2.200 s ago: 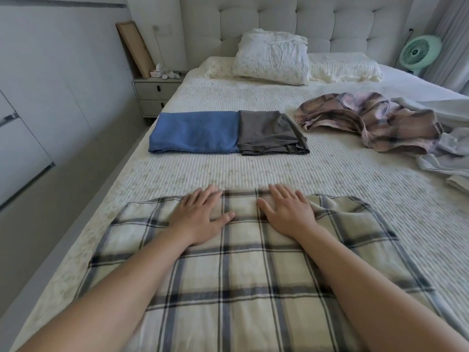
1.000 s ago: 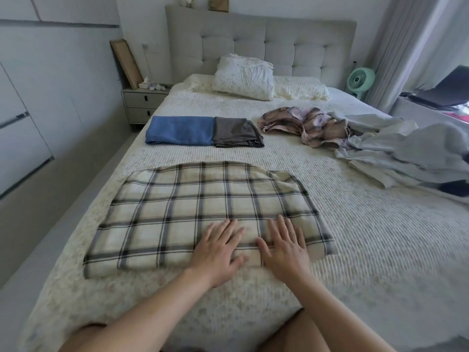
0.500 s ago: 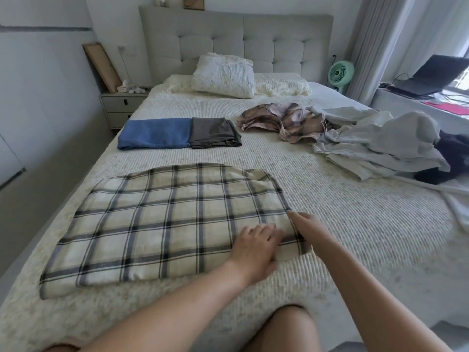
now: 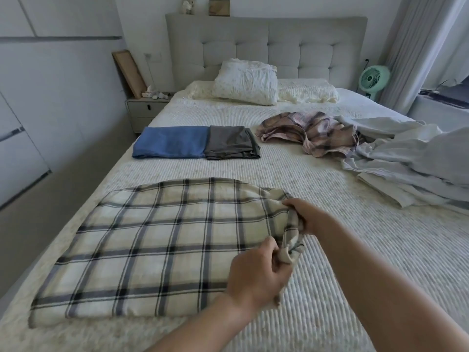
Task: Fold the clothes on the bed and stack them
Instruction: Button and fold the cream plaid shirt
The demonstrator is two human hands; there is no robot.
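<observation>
A cream plaid garment point(image 4: 157, 247) with dark check lines lies spread flat on the near part of the bed point(image 4: 317, 288), toward its left edge. Its right edge is bunched and lifted off the cover. The left hand point(image 4: 256, 273) reaches in from the bottom of the view, back of the hand up, its fingers curled round the near right corner of the cloth. The right hand point(image 4: 308, 215) comes in from the lower right along a straight forearm and pinches the far right corner, fingers closed on the gathered fabric. The two hands are near each other, with the raised edge of the cloth hanging between them.

Farther up the bed, a folded blue garment point(image 4: 171, 146) and a folded grey garment point(image 4: 231, 146) lie side by side, touching. To their right sits a crumpled pink plaid garment point(image 4: 312, 133), and beside it a loose heap of pale grey clothes point(image 4: 411, 161). A pillow point(image 4: 246, 82) leans at the headboard point(image 4: 266, 47). A nightstand point(image 4: 147, 107) stands left of the bed, a green fan point(image 4: 373, 80) to the right.
</observation>
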